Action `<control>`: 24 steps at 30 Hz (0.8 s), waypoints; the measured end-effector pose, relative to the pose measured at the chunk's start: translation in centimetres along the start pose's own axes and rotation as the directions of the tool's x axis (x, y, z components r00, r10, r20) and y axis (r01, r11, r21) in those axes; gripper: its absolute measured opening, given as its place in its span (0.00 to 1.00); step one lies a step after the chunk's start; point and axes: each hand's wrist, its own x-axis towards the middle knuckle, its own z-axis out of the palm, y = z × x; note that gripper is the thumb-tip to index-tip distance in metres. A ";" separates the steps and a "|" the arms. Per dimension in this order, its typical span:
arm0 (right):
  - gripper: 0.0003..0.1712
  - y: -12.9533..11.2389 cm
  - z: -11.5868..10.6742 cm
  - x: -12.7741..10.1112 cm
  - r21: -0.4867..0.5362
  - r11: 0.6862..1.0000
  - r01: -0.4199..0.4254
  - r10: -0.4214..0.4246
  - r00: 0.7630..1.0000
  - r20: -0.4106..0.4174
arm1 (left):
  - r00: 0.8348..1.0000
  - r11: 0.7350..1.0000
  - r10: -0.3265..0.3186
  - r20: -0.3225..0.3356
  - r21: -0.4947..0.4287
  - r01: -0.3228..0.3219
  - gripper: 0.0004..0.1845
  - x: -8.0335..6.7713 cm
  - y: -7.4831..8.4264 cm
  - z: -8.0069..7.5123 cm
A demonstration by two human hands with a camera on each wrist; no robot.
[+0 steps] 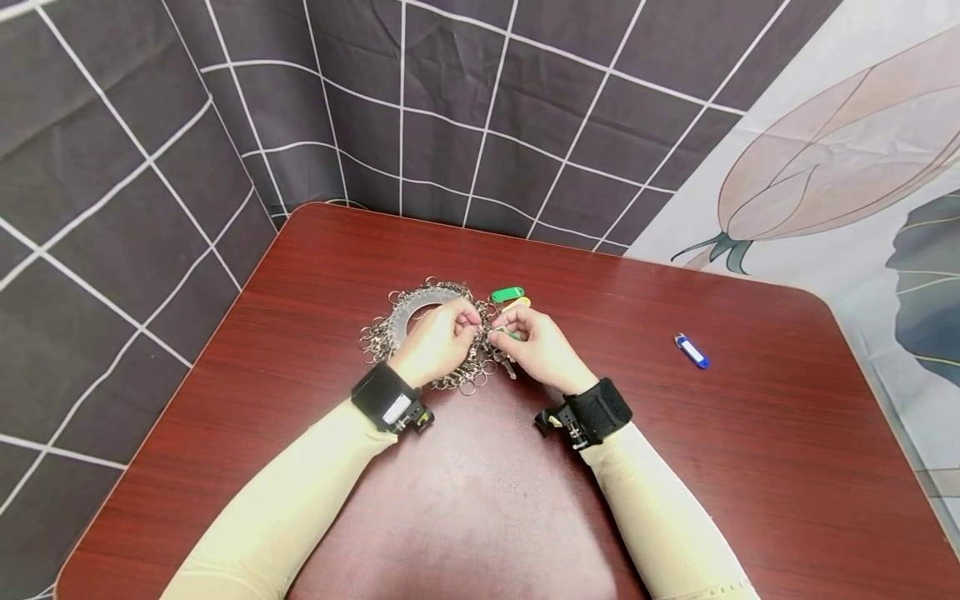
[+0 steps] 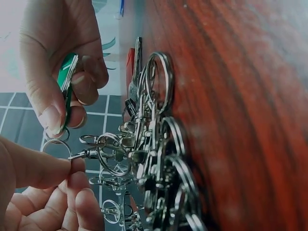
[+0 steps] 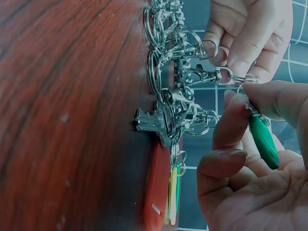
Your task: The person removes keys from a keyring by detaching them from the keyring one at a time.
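Observation:
A grey hoop (image 1: 402, 317) lies on the table, crowded around with metal swivel clasps and split rings. Over its right side, my left hand (image 1: 438, 337) pinches a split ring joined to one swivel clasp (image 2: 89, 154). Close beside it, my right hand (image 1: 543, 346) holds a green key tag (image 3: 263, 142) between thumb and fingers, with a silver key (image 2: 70, 77) against it in the left wrist view. The tag's small ring meets the split ring at my fingertips; whether the two are linked, I cannot tell.
Another green tag (image 1: 507, 294) and a yellow tag (image 1: 517, 303) lie just beyond my right hand. A red tag (image 3: 156, 187) and a key (image 3: 151, 121) rest beside the clasps. Farther right on the table (image 1: 750, 467) is a blue tag (image 1: 691, 351).

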 end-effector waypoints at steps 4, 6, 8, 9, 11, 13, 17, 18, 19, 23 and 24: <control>0.07 -0.1 0.0 -0.1 0.006 1.000 -0.010 0.010 1.000 0.006 | 1.000 1.000 -0.007 0.000 0.009 0.007 0.04 0.0 0.0 0.0; 0.07 -0.2 0.0 -0.1 0.014 1.000 -0.012 0.012 1.000 0.012 | 1.000 1.000 -0.013 0.001 0.018 0.013 0.04 0.0 0.0 0.0; 0.06 -0.2 0.0 -0.1 0.018 1.000 -0.013 0.012 1.000 0.016 | 1.000 1.000 -0.016 0.003 0.026 0.016 0.04 0.1 0.0 0.0; 0.06 -0.2 0.0 -0.1 0.019 1.000 -0.012 0.012 1.000 0.017 | 1.000 0.999 -0.018 0.004 0.027 0.018 0.04 0.1 0.0 0.0; 0.06 -0.2 0.0 -0.1 0.014 1.000 -0.006 0.006 1.000 0.014 | 1.000 1.000 -0.015 0.008 0.025 0.015 0.04 0.1 0.0 0.0; 0.06 -0.2 0.0 -0.1 -0.003 1.000 0.002 -0.002 1.000 0.010 | 1.000 1.000 -0.017 0.014 0.018 0.016 0.04 0.1 -0.1 0.0; 0.05 -0.3 0.0 -0.1 -0.049 0.999 0.016 -0.016 1.000 0.001 | 1.000 1.000 -0.022 0.019 0.005 0.022 0.04 0.1 -0.1 -0.1; 0.05 -0.3 0.0 -0.1 -0.059 0.998 0.015 -0.015 1.000 -0.002 | 1.000 1.000 -0.024 0.019 0.002 0.024 0.04 0.1 -0.1 -0.1; 0.05 -0.3 0.0 -0.1 -0.065 0.998 0.013 -0.013 1.000 -0.004 | 1.000 1.000 -0.025 0.018 -0.002 0.025 0.03 0.1 -0.1 -0.1; 0.05 -0.3 0.0 -0.2 -0.073 0.997 0.003 -0.004 1.000 -0.010 | 0.999 0.999 -0.035 0.022 -0.017 0.035 0.03 0.2 -0.1 -0.1; 0.05 -0.3 0.0 -0.2 -0.073 0.997 0.001 -0.002 1.000 -0.012 | 0.999 0.999 -0.037 0.028 -0.020 0.038 0.03 0.2 -0.1 -0.1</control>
